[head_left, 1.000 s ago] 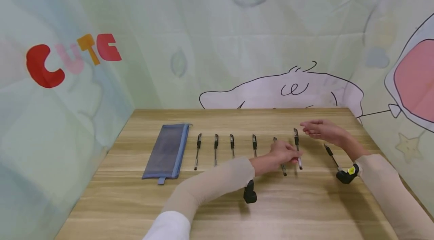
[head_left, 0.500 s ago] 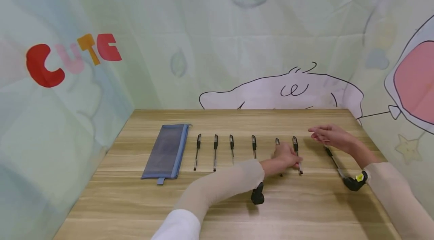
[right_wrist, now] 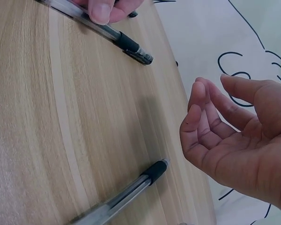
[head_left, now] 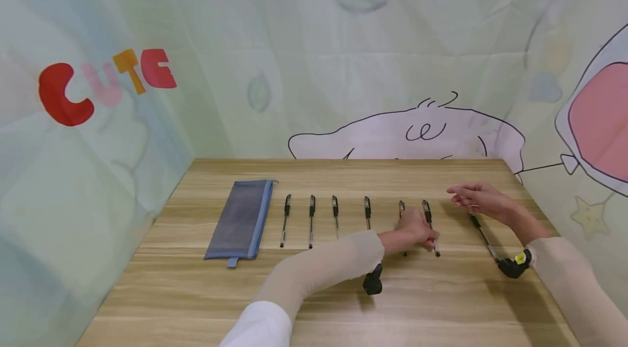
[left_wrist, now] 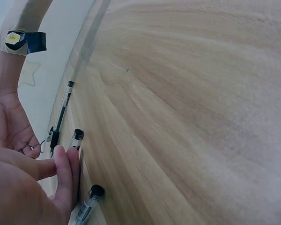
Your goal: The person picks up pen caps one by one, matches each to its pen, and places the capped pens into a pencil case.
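Observation:
My left hand (head_left: 414,226) reaches across to the right side of the row and pinches a clear gel pen (head_left: 427,211) with a black cap. In the right wrist view, the thumb (right_wrist: 101,11) lies against that pen's barrel. Under the left hand, another gel pen (head_left: 402,206) is partly covered. My right hand (head_left: 483,199) hovers near the far right, fingers loosely bent and holding nothing. Below it lies the rightmost pen (head_left: 483,236), slanted on the table; its dark grip (right_wrist: 155,172) shows in the right wrist view.
Several more gel pens, such as the leftmost pen (head_left: 285,221), lie upright in a row. A blue mesh zip pouch (head_left: 240,219) lies at their left on the wooden table (head_left: 343,314). A printed curtain (head_left: 314,64) stands behind the table's back edge.
My left hand has shifted slightly right and drawn the pinched pen toward me. My right hand has moved a little right and down, over the rightmost pen.

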Tool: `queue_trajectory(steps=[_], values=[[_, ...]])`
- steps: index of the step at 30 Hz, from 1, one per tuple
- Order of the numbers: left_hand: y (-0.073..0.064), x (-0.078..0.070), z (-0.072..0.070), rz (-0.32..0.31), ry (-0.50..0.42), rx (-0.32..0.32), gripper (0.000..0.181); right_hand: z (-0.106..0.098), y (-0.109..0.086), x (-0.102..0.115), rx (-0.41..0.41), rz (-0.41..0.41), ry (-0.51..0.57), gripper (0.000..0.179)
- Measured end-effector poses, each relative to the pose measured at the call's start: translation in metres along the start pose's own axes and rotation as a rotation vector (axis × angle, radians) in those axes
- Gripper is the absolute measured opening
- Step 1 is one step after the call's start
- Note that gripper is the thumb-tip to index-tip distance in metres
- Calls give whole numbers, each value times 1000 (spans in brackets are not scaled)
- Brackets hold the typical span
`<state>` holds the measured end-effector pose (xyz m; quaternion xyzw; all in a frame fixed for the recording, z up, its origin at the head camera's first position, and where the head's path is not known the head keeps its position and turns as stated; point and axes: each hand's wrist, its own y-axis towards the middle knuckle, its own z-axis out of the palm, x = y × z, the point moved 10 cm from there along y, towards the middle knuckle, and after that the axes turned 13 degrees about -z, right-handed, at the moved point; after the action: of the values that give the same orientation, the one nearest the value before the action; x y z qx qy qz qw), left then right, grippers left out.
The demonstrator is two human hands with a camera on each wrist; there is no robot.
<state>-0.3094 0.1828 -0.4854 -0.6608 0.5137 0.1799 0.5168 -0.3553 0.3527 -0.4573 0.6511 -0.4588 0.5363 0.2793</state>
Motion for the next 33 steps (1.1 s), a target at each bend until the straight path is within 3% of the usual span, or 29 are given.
queue_trajectory(steps=[6, 14, 21, 26, 33], values=[[-7, 3, -5, 5, -33, 41, 28, 0, -5, -3, 33, -12, -27, 56], [-21, -12, -12, 54, -97, 98, 21, -14, -16, -4, 41, -25, 4, 46], [-15, -27, -12, 87, -90, 59, 15, -25, -15, -9, 16, -41, 14, 31], [-3, -33, 4, 58, -102, 44, 16, -36, -15, -15, -23, -43, 51, 30], [-4, -38, 46, 65, -7, 86, 25, -57, -26, -27, -105, -44, 78, 35]])
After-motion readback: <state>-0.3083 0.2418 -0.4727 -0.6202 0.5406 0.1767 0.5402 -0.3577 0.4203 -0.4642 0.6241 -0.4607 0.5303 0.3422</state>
